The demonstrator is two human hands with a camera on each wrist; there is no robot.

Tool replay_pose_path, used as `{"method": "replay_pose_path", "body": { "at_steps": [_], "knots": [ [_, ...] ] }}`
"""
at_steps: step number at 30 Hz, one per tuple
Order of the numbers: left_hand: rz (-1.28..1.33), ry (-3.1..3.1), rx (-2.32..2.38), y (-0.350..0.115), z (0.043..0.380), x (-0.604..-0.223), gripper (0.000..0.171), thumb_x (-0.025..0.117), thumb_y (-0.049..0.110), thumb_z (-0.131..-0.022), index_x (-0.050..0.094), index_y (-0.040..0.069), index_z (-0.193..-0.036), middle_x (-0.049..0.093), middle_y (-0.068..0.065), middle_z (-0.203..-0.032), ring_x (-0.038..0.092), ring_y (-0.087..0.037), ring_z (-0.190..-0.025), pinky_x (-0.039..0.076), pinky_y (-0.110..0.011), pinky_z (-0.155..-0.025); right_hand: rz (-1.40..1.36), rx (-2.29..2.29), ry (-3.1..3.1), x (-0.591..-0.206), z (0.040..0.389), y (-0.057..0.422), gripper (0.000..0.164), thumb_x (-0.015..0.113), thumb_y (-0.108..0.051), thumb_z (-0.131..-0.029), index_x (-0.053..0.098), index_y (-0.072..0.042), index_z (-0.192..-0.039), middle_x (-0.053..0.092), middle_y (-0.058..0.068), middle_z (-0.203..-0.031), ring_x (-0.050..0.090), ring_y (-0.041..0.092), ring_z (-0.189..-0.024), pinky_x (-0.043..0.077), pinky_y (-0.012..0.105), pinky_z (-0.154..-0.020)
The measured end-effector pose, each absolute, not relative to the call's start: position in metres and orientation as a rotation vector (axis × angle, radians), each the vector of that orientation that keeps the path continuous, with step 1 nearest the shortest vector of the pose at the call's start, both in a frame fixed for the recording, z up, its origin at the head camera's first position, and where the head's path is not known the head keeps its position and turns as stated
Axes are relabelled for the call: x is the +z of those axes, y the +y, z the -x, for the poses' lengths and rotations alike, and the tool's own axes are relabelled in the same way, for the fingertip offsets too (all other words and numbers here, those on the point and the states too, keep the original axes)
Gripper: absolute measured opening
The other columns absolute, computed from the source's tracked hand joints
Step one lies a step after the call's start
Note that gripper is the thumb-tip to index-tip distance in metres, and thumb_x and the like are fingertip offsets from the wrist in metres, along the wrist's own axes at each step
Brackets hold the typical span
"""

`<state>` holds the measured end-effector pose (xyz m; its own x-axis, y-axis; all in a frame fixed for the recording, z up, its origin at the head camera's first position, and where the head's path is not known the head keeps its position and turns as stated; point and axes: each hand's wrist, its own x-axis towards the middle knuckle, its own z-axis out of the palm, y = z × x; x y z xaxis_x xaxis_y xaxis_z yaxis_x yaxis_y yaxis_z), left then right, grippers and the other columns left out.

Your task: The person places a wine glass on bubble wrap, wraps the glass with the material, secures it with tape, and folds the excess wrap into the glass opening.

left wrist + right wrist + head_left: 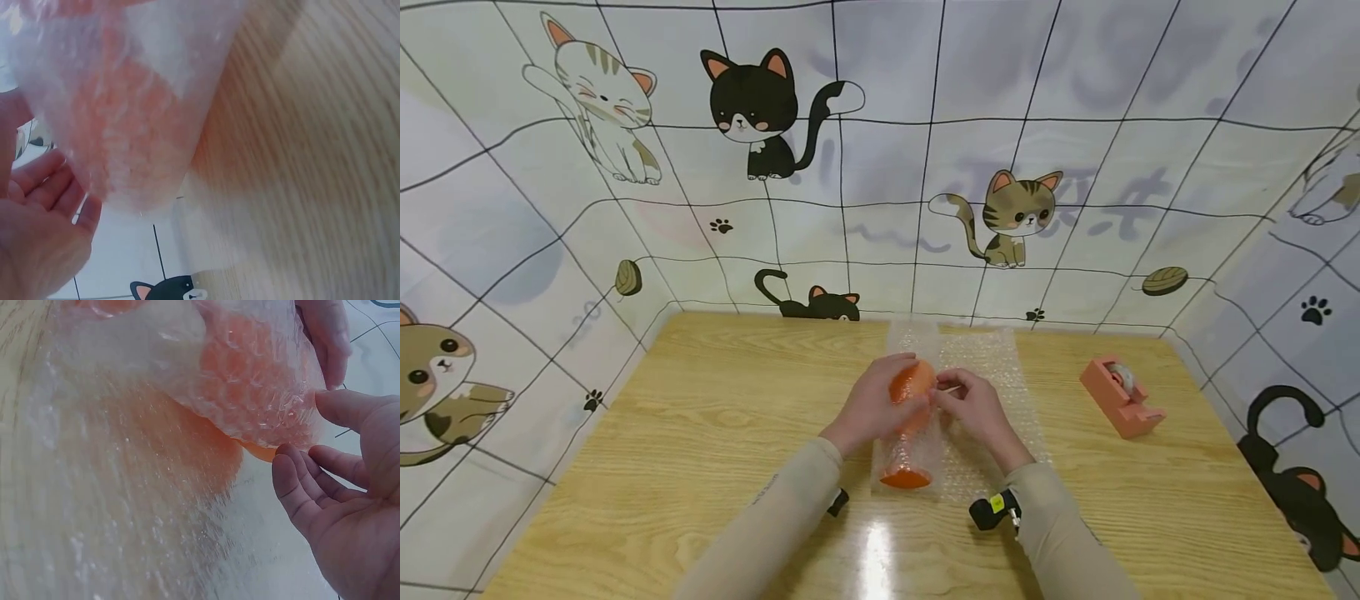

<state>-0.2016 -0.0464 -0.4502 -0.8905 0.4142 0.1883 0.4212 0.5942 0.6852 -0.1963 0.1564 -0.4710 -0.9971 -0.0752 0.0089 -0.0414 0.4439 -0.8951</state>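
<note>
Head view shows marks, too small to read, on the left sleeve point(775, 498). The left hand point(874, 408) has its grip curled round an orange object point(906, 478) inside bubble wrap point(1000, 358) at the table point(737, 392); the right hand's grip point(976, 410) pinches the wrap. Only this view shows a pink tape dispenser point(1114, 405); the right wrist view reveals an orange edge point(260, 452) by the fingertips point(285, 474).

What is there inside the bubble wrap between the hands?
An orange object shows through the bubble wrap; the part of it behind the left hand cannot be seen.
</note>
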Motion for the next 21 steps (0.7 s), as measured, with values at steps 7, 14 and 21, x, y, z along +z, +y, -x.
{"method": "replay_pose_path", "body": {
  "at_steps": [7, 14, 21],
  "knots": [
    [0.79, -2.718, -1.428, -0.057, 0.203, -0.449, 0.047, 0.06, 0.011, -0.102, 0.053, 0.008, -0.148, 0.048, -0.005, -0.158, 0.044, -0.028, -0.146, 0.037, -0.047, -0.119, 0.06, -1.671, 2.588, -0.472, 0.194, 0.159, 0.033, 0.073, -0.016, -0.097, 0.067, 0.002, -0.124, 0.07, 0.018, -0.113, 0.068, 0.02, -0.09, 0.056, 0.025, -0.073],
    [0.886, -2.588, -1.55, -0.057, 0.207, -0.451, 0.045, 0.06, -0.011, -0.097, 0.053, -0.005, -0.141, 0.045, -0.016, -0.155, 0.05, -0.033, -0.14, 0.043, -0.041, -0.115, 0.036, -1.693, 2.572, -0.474, 0.192, 0.164, 0.033, 0.071, -0.012, -0.097, 0.065, 0.004, -0.126, 0.07, 0.02, -0.115, 0.07, 0.024, -0.094, 0.058, 0.029, -0.075],
    [0.806, -2.643, -1.486, -0.055, 0.208, -0.454, 0.047, 0.069, -0.005, -0.095, 0.055, -0.003, -0.14, 0.045, -0.014, -0.153, 0.053, -0.032, -0.136, 0.046, -0.042, -0.112, 0.025, -1.785, 2.454, -0.478, 0.191, 0.167, 0.034, 0.068, -0.012, -0.099, 0.062, 0.005, -0.128, 0.066, 0.023, -0.12, 0.071, 0.025, -0.098, 0.063, 0.037, -0.077]
  ]
}}
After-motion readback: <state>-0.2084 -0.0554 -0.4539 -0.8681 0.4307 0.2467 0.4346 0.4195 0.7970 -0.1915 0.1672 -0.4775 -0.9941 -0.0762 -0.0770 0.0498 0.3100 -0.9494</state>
